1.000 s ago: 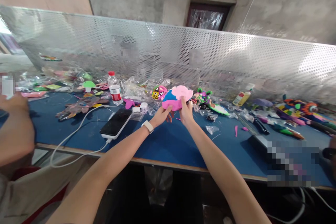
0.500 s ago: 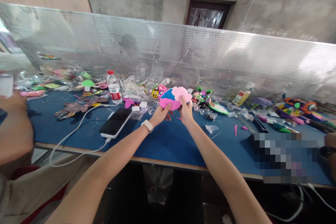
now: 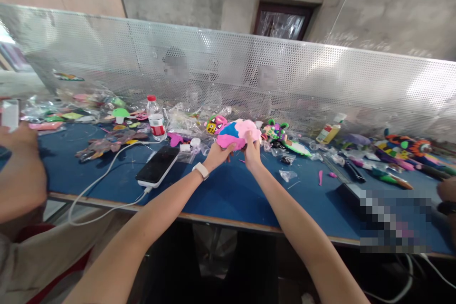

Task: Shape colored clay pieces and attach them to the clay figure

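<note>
A pink and blue modelling-clay piece (image 3: 231, 140) is held up over the table between both hands. My left hand (image 3: 218, 156) grips its lower left side, thumb on the front. My right hand (image 3: 252, 151) is closed on its right side, with the thumb pressed on the pale pink part. Behind it to the left is a pink and yellow clay cat face (image 3: 213, 126). To its right lies a green and black clay figure (image 3: 276, 129). The fingers behind the piece are mostly hidden.
On the blue table (image 3: 228, 194) lies a phone on a white power bank (image 3: 158, 166) with a cable. A water bottle (image 3: 156, 121), a glue bottle (image 3: 328, 133) and plastic scraps stand or lie farther back. A perforated metal screen (image 3: 221, 66) runs behind. A co-worker's hand (image 3: 19, 135) is at left.
The clay piece stays in both hands, with little visible movement. The whole view has shifted very slightly.
</note>
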`<state>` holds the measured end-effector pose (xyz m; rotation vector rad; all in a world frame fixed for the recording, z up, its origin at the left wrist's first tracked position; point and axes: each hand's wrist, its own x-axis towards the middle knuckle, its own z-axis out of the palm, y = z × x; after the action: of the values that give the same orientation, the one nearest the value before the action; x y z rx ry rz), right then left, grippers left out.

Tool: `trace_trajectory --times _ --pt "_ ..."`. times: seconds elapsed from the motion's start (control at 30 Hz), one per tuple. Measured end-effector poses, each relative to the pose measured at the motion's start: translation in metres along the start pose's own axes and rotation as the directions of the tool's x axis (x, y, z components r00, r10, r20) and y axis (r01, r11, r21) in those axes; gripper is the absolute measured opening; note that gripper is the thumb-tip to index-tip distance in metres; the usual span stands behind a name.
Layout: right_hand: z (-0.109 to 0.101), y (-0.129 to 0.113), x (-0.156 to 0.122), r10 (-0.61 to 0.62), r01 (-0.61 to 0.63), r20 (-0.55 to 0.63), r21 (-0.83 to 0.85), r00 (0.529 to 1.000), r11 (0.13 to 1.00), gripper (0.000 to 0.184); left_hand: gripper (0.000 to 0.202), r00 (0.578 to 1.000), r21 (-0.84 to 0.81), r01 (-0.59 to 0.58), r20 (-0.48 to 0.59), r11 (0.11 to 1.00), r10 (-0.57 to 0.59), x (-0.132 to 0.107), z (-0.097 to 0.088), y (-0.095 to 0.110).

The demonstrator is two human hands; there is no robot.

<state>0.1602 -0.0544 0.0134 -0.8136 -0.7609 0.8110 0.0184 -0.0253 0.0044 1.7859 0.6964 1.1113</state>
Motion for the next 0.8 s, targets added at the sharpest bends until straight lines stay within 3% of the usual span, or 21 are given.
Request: trace_trajectory --times 0.13,0.3,0.53,0.67,0.8 --pt "0.001 0.004 0.0 -0.055 0.055 -0.003 -0.007 0.998 0.998 0.054 0.051 1.0 -0.049 0.018 0.018 0.999 -0.017 -0.001 0.003 0.003" --pt "-0.003 0.004 0.006 -0.021 0.02 0.101 0.017 0.995 1.0 0.052 0.046 0.996 -0.183 -0.043 -0.082 0.982 0.029 0.004 0.002 0.006" --pt "-0.016 -0.008 0.014 0.248 -0.286 0.222 0.159 0.943 0.945 0.057 0.045 0.944 0.005 -0.195 -0.269 0.981 0.189 0.007 -0.007 0.007" --pt "-0.011 -0.007 0.007 0.272 -0.307 0.183 0.208 0.945 0.929 0.064 0.054 0.934 0.105 -0.26 -0.225 0.96 0.277 0.004 -0.005 0.007" --pt "-0.006 -0.012 0.004 0.206 -0.239 0.135 0.31 0.969 0.92 0.068 0.076 0.926 0.281 -0.37 0.027 0.886 0.378 0.002 -0.009 0.004"
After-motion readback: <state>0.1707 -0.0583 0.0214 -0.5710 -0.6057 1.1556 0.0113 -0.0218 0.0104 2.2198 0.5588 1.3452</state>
